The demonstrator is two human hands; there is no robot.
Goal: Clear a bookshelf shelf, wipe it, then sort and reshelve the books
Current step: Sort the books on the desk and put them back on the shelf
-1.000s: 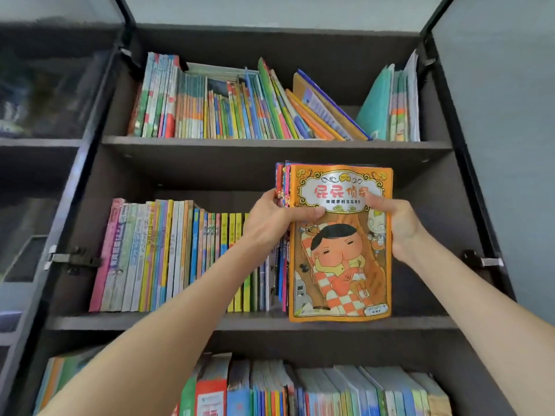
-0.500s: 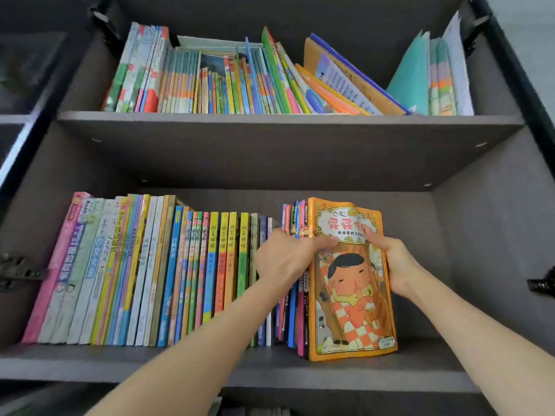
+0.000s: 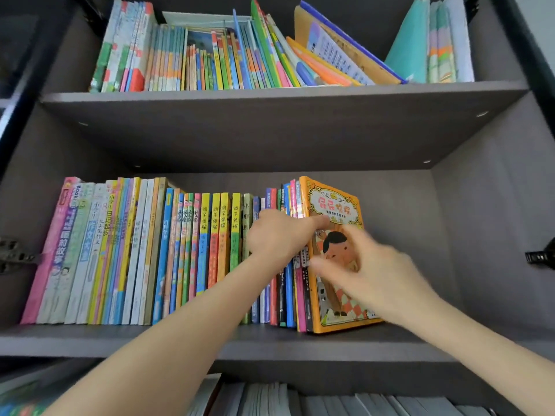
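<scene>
The left hand [image 3: 279, 235] is pinching the orange picture book [image 3: 333, 202] together with its thin neighbours, probably to keep them upright on the middle shelf [image 3: 210, 343]. The blurred right hand [image 3: 375, 274] is hovering loosely open before the cover, apparently holding nothing.

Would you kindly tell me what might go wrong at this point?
1. The orange book stands last, with bare shelf to its right; if the left hand gripping it lets go, it may tip over.
2. The right hand is blurred mid-motion and might knock it.
</scene>
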